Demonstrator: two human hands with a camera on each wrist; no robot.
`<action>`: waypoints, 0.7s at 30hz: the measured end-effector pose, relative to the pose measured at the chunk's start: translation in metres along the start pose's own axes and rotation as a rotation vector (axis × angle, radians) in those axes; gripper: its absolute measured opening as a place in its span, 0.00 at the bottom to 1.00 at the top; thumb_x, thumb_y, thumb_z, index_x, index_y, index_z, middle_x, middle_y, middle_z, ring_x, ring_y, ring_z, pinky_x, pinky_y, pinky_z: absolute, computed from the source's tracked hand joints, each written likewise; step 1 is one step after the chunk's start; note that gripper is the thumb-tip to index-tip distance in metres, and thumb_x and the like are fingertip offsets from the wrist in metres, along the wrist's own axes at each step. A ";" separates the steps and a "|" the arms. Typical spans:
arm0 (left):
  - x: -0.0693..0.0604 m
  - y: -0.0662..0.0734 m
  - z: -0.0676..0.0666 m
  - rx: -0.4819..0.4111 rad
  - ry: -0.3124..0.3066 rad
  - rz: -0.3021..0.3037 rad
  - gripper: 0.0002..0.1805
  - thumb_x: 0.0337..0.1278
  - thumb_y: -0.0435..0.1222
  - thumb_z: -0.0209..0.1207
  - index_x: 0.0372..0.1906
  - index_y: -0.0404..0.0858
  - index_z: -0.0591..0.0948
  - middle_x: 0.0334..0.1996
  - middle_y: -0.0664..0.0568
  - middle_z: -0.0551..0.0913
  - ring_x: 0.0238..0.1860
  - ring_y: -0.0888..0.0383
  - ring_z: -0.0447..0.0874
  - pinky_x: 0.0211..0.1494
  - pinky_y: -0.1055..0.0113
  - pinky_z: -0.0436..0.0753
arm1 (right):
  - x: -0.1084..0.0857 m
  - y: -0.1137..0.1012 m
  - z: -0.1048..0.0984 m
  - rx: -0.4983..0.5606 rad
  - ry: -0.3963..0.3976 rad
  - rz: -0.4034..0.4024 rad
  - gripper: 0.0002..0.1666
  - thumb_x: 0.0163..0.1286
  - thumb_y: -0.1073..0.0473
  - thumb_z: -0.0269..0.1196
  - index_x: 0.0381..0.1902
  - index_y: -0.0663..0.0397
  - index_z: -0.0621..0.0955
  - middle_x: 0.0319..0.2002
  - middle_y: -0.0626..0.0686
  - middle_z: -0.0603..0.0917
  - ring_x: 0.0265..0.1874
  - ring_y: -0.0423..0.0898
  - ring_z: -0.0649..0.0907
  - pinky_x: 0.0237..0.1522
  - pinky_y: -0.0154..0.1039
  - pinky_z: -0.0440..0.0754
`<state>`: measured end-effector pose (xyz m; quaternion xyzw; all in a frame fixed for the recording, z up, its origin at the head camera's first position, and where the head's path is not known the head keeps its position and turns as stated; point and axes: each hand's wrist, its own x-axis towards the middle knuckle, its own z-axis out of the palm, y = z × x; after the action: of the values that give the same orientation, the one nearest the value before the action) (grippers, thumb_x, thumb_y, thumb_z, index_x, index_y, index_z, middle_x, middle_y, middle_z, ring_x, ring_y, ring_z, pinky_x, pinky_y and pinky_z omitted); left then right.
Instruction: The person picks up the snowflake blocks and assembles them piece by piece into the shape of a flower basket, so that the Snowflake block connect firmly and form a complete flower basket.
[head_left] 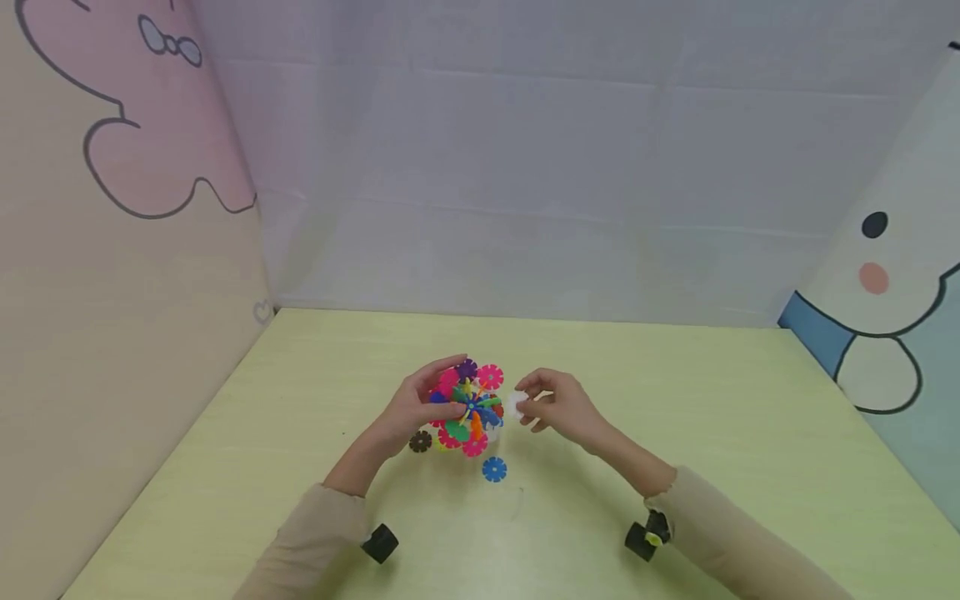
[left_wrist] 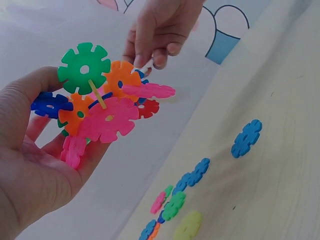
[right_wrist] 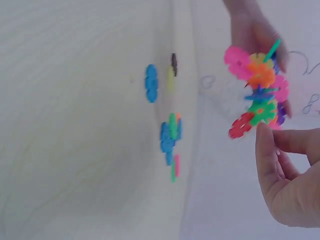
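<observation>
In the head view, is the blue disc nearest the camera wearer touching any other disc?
No: the blue disc lies alone, with bare table visible all around it, separate from the held cluster.

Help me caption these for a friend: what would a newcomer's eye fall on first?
Probably the bright, many-coloured disc cluster, held in the left grip above the table. Next, the small white piece pinched in the right grip, just right of the cluster in the head view, and the lone blue disc on the table below it. Then the pink drawing at that view's upper left.
</observation>
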<state>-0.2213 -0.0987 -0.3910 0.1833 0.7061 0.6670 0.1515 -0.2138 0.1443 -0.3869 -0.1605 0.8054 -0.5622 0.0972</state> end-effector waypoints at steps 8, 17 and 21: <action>0.003 -0.001 0.010 -0.031 -0.008 0.023 0.35 0.52 0.29 0.60 0.66 0.44 0.62 0.61 0.43 0.66 0.51 0.50 0.75 0.47 0.62 0.79 | -0.008 -0.012 0.004 0.039 0.151 0.030 0.13 0.59 0.69 0.60 0.43 0.68 0.76 0.31 0.58 0.78 0.29 0.58 0.83 0.26 0.38 0.83; 0.003 -0.003 0.015 -0.032 0.001 0.043 0.35 0.51 0.28 0.60 0.66 0.44 0.62 0.60 0.43 0.67 0.53 0.49 0.73 0.47 0.62 0.79 | -0.008 -0.009 0.007 0.055 0.204 -0.018 0.13 0.59 0.70 0.60 0.43 0.69 0.75 0.32 0.60 0.78 0.24 0.46 0.83 0.26 0.38 0.83; 0.004 -0.002 0.019 -0.016 0.029 0.044 0.35 0.50 0.29 0.61 0.65 0.46 0.63 0.60 0.44 0.67 0.55 0.48 0.71 0.48 0.62 0.79 | -0.009 -0.015 0.007 0.041 0.212 -0.020 0.14 0.59 0.70 0.60 0.43 0.71 0.75 0.32 0.60 0.78 0.24 0.47 0.84 0.26 0.39 0.83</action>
<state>-0.2162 -0.0796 -0.3938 0.1876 0.6987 0.6784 0.1280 -0.2008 0.1366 -0.3760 -0.1062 0.7979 -0.5933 0.0093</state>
